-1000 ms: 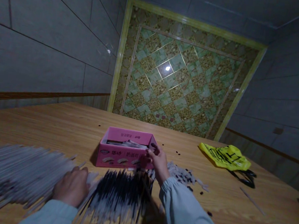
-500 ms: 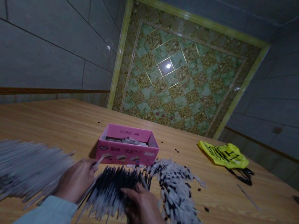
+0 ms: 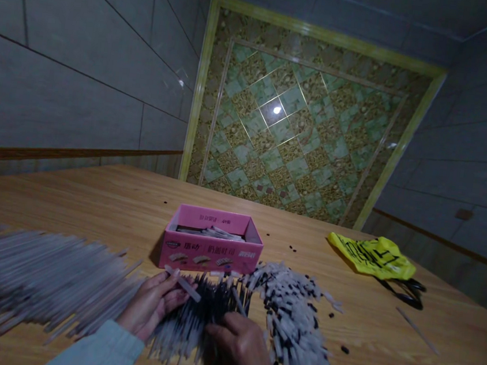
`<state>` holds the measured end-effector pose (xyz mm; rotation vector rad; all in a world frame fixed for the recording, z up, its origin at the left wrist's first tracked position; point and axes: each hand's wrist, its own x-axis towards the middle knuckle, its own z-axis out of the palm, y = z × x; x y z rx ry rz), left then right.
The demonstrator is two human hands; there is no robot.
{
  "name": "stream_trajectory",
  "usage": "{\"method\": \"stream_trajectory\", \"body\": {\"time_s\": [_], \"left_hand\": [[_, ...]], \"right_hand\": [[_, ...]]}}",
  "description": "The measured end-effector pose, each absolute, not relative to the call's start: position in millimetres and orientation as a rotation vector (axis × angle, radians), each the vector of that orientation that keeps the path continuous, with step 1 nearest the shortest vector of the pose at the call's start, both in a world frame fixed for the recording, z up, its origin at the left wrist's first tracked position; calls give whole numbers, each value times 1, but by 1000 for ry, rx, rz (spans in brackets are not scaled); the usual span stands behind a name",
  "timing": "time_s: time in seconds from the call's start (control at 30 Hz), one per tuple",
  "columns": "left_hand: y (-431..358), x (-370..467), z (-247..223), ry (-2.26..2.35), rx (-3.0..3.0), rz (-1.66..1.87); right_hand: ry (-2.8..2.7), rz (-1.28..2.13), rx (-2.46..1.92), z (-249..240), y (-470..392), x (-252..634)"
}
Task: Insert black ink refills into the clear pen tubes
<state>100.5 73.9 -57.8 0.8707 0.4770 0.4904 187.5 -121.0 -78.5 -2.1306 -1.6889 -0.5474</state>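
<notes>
My left hand (image 3: 155,304), palm partly turned up, pinches a short translucent tube (image 3: 189,289) between thumb and fingers, its end pointing to the right. My right hand (image 3: 245,351) is closed, with a slim pale stick (image 3: 238,302) sticking up from its fingers. Between and under both hands lies a pile of thin sticks (image 3: 181,335), dark at their far ends and pale at their near ends. Just behind the pile stands an open pink box (image 3: 212,255) with several pale slim sticks inside. The right hand's fingertips are partly hidden.
A wide heap of long translucent tubes (image 3: 42,277) spreads on the left. On the right lies a heap of small white and black pieces (image 3: 294,315). Farther right are a yellow bag (image 3: 375,257) with black handles and a single stick (image 3: 417,330) on the wooden table (image 3: 93,201).
My left hand has moved right and turned its palm up, bringing the tube over the dark-ended sticks. My right hand has curled its fingers in. The view has shifted slightly.
</notes>
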Motion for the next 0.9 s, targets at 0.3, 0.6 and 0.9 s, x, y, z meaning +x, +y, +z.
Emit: {"method": "stream_trajectory", "body": {"time_s": [0.3,0.6,0.9], "left_hand": [[70,105,-56,512,673,501],[66,103,-57,399,729,426],[66,104,-51,486,591,476]], "right_hand": [[-1688,-567,-2010,-64,-129,189],[-1537,-416,-1876,-68,-131,189],[-1067,-494,-1355,-45,-139,166]]}}
